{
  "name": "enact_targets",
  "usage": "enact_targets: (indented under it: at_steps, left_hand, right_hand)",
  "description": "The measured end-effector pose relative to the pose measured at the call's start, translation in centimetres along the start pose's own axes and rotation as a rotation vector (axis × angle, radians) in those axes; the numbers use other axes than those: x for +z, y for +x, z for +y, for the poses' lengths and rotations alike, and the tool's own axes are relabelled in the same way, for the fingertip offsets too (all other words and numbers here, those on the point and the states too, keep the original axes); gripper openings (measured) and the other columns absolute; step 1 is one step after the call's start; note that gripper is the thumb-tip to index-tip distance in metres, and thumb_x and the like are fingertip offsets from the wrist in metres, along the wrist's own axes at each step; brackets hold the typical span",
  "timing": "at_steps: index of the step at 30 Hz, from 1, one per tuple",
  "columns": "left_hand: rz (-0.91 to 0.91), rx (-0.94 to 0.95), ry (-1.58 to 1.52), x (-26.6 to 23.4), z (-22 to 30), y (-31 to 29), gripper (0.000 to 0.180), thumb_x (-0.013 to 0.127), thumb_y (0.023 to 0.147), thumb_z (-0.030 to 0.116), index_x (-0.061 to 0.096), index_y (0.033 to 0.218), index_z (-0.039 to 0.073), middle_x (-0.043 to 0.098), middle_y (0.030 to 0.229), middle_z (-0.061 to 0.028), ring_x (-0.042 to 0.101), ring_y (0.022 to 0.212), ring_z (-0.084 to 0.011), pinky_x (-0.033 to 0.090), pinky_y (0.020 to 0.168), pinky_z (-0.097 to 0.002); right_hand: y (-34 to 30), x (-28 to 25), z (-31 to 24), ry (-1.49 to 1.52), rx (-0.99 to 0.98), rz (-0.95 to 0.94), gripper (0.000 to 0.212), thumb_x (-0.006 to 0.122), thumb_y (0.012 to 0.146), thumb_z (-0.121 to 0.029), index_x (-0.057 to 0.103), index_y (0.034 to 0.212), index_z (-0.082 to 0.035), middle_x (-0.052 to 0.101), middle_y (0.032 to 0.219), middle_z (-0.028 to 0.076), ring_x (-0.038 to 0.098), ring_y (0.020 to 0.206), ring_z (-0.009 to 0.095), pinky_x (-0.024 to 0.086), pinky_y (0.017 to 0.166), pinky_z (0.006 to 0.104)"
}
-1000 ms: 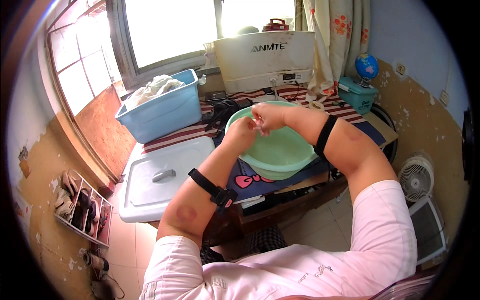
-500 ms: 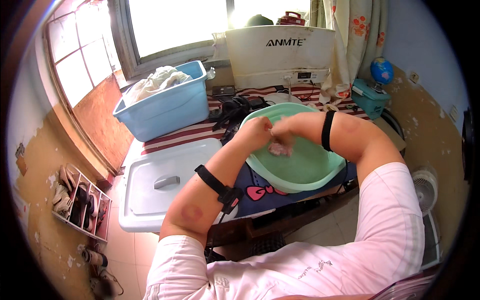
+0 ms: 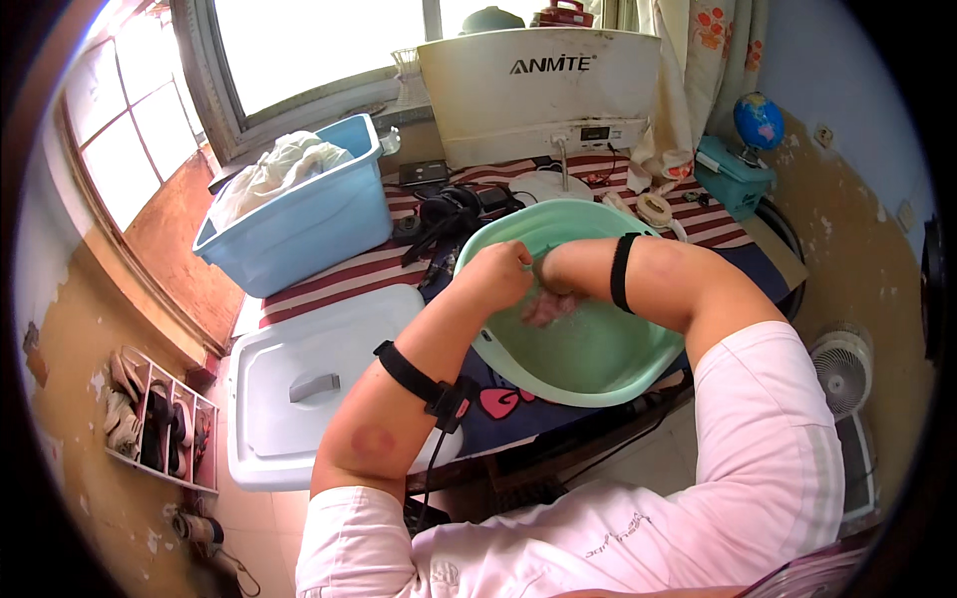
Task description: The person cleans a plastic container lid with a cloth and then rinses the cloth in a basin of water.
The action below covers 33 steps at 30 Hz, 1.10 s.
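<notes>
A light green basin of water stands at the table's front edge. My left hand is over its left side, fingers curled closed; whatever they hold, if anything, is hidden. Close beside it, my right hand reaches down into the basin with the wrist bent, and its fingers are mostly out of sight. Just below the right hand, a small pinkish, wet-looking thing shows at the water; I cannot make out its kind.
Left of the basin lies a pale grey lid with a handle. Behind it stands a blue tub heaped with white cloth. Black headphones, a monitor and a teal box sit farther back.
My right hand has moved lower into the basin, and the pinkish thing sits slightly left of the hand. My left hand stays curled at the left side. The whole view has shifted a little.
</notes>
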<state>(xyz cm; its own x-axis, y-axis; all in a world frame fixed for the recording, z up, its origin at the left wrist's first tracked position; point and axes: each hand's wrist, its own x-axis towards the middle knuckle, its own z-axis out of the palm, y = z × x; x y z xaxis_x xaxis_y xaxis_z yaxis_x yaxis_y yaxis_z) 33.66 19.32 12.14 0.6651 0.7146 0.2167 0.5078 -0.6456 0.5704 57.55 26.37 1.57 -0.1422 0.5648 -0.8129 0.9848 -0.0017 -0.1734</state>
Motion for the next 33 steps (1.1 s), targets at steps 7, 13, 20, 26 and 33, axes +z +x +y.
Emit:
enact_targets:
  at_steps: [7,13,20,26,33]
  left_hand:
    - [0.026,-0.005,0.02,-1.0,-1.1,-0.9,0.032,0.071,0.088,0.016,0.07,0.115,0.0,0.075,0.1,-0.0163,0.072,0.095,-0.0328,0.057,0.084,-0.0407]
    - [-0.069,-0.103,-0.007,-1.0,0.2,-1.1,0.035,0.073,0.088,0.015,0.069,0.119,-0.001,0.075,0.1,-0.016,0.072,0.095,-0.0311,0.057,0.084,-0.0411]
    - [0.035,-0.043,0.03,-1.0,2.7,-2.8,0.051,0.078,0.087,0.021,0.063,0.13,-0.002,0.071,0.118,-0.0203,0.068,0.111,-0.0328,0.055,0.096,-0.04]
    - [-0.273,-0.287,-0.559,-2.1,2.6,-2.3,0.033,0.059,0.095,0.005,0.057,0.127,-0.001,0.07,0.114,-0.0149,0.075,0.093,-0.0269,0.061,0.079,-0.0415]
    - [0.298,-0.305,-0.588,-1.3,7.7,-2.5,0.04,0.067,0.092,0.002,0.042,0.122,-0.009,0.066,0.096,-0.0188,0.072,0.078,-0.0225,0.061,0.068,-0.0374]
  right_hand:
    - [-4.1,-0.4,-6.5,-0.645,-0.004,0.143,0.021,0.073,0.079,-0.016,0.077,0.099,-0.012,0.073,0.099,0.013,0.068,0.09,0.031,0.054,0.081,0.0458]
    - [-4.3,2.0,-6.7,-0.691,-0.262,0.153,0.031,0.075,0.076,-0.011,0.075,0.107,-0.01,0.074,0.105,0.012,0.072,0.097,0.027,0.057,0.082,0.0414]
    - [-16.2,-0.6,-6.9,-0.019,-0.162,0.398,0.026,0.069,0.078,-0.003,0.067,0.104,-0.001,0.073,0.09,0.013,0.073,0.076,0.027,0.063,0.068,0.0386]
    - [-23.2,-0.4,-8.8,0.631,-0.583,0.608,0.02,0.069,0.08,-0.005,0.065,0.1,-0.004,0.07,0.087,0.009,0.07,0.076,0.022,0.06,0.069,0.0382]
    - [-24.5,4.0,-9.7,1.001,-0.552,0.646,0.034,0.052,0.107,-0.047,0.061,0.1,-0.015,0.063,0.084,0.0,0.065,0.076,0.018,0.057,0.083,0.045]
